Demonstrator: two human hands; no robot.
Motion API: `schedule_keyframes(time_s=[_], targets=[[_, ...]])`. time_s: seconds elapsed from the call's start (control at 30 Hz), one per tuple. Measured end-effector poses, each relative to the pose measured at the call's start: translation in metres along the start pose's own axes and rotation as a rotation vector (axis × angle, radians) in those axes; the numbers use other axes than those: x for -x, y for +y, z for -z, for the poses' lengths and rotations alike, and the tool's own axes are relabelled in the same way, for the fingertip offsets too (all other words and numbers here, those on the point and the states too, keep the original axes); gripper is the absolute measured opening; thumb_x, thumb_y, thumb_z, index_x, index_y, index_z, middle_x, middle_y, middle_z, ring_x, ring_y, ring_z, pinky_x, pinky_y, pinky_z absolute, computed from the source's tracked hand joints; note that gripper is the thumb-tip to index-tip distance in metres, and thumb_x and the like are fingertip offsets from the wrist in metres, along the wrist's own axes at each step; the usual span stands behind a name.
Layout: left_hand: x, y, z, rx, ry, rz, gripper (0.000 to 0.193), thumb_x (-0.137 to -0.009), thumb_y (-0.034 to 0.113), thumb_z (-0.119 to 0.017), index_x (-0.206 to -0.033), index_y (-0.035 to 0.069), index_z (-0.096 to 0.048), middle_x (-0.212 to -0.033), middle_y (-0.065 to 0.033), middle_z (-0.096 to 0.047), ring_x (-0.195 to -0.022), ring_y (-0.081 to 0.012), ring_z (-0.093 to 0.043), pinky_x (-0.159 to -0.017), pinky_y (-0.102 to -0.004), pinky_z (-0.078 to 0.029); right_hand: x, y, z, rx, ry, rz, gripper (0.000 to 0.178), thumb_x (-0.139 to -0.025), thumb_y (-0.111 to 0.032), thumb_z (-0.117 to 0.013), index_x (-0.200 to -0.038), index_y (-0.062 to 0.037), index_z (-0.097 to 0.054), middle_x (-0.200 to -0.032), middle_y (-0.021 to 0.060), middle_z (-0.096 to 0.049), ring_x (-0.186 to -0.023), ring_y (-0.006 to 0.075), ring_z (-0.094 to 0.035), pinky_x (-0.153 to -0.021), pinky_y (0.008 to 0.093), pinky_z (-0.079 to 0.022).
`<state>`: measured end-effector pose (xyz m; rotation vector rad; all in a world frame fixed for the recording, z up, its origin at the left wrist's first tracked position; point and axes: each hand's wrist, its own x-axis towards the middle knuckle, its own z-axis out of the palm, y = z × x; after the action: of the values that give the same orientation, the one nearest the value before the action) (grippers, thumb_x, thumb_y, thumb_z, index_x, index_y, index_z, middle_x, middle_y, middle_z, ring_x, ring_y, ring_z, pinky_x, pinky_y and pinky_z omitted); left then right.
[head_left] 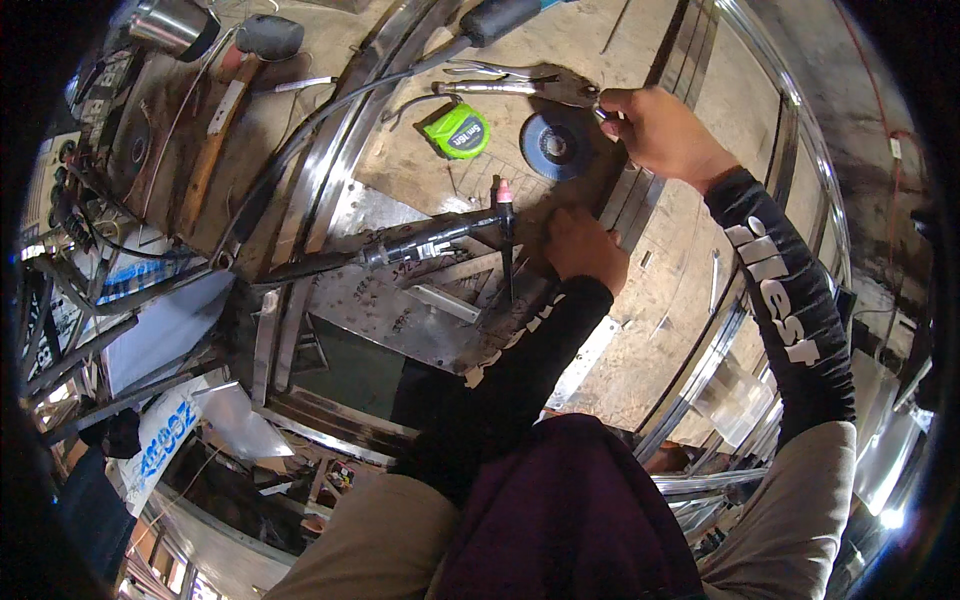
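My right hand (662, 132) is closed in a pinch on a small shiny piece I cannot make out, beside the jaws of the locking pliers (510, 86). Below it, my left hand (588, 252) is curled near the dark metal bars (634, 196); its fingertips are in shadow, and what they hold, if anything, is hidden. A blue flap disc (556, 145) lies flat between the pliers and my left hand. Left of the disc sits a bright green tape measure (455, 133). A welding torch (440, 236) with a pink nozzle lies to the left of my left hand.
Long metal rails (322, 180) frame the worktable (640, 330) on both sides. Under the torch is a steel plate (370, 300) with metal offcuts (444, 303). A thick black cable (370, 88) crosses the left rail. Tools and a wooden strip (208, 180) clutter the left side.
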<state>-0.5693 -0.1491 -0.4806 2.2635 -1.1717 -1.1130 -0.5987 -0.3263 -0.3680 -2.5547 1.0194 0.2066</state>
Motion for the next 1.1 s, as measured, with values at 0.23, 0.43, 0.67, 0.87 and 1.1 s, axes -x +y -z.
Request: schedule_keyframes(time_s=[0.23, 0.43, 0.67, 0.87, 1.1], targets=[[0.003, 0.002, 0.008, 0.068, 0.044, -0.029, 0.051, -0.086, 0.032, -0.085, -0.116, -0.003, -0.064, -0.124, -0.0251, -0.063, -0.121, -0.0420, -0.060, -0.103, -0.0519, -0.049, 0.025, 0.059, 0.048, 0.116, 0.284, -0.036, 0.021, -0.096, -0.021, -0.074, -0.098, -0.0008, -0.078, -0.097, 0.0220, -0.075, -0.090, 0.0410, -0.073, -0.081, 0.0456, -0.058], [-0.006, -0.010, 0.005, 0.050, 0.089, -0.023, 0.046, -0.086, 0.030, -0.084, -0.111, -0.004, -0.067, -0.122, -0.0245, -0.065, -0.120, -0.0426, -0.060, -0.102, -0.0505, -0.048, 0.093, 0.090, 0.009, 0.067, 0.146, -0.298, 0.020, -0.096, -0.018, -0.068, -0.097, -0.0006, -0.078, -0.094, 0.0204, -0.075, -0.088, 0.0384, -0.073, -0.078, 0.0439, -0.056], [-0.008, -0.012, -0.001, 0.049, -0.075, -0.104, 0.050, -0.088, 0.033, -0.083, -0.119, -0.002, -0.064, -0.129, -0.0256, -0.063, -0.128, -0.0433, -0.056, -0.107, -0.0556, -0.046, 0.337, 0.199, -0.171, 0.421, -0.164, -0.774, 0.020, -0.088, -0.014, -0.065, -0.097, 0.0000, -0.075, -0.096, 0.0243, -0.076, -0.095, 0.0461, -0.075, -0.081, 0.0540, -0.060], [-0.013, -0.043, -0.017, 0.035, 0.093, -0.248, 0.045, -0.087, 0.031, -0.081, -0.115, -0.002, -0.068, -0.118, -0.0271, -0.067, -0.119, -0.0441, -0.060, -0.103, -0.0527, -0.047, 0.318, 0.095, -0.172, 0.124, 0.371, -1.036, 0.016, -0.088, -0.003, -0.066, -0.104, 0.0013, -0.069, -0.100, 0.0280, -0.072, -0.095, 0.0477, -0.071, -0.083, 0.0555, -0.057], [-0.013, -0.062, -0.011, 0.199, 0.015, -0.228, 0.034, -0.090, 0.016, -0.080, -0.112, -0.005, -0.064, -0.106, -0.0242, -0.066, -0.104, -0.0427, -0.062, -0.092, -0.0504, -0.049, 0.285, 0.107, -0.127, -0.405, 0.431, -0.739, 0.016, -0.095, 0.004, -0.061, -0.111, 0.0031, -0.060, -0.100, 0.0277, -0.067, -0.089, 0.0504, -0.066, -0.074, 0.0510, -0.053]])
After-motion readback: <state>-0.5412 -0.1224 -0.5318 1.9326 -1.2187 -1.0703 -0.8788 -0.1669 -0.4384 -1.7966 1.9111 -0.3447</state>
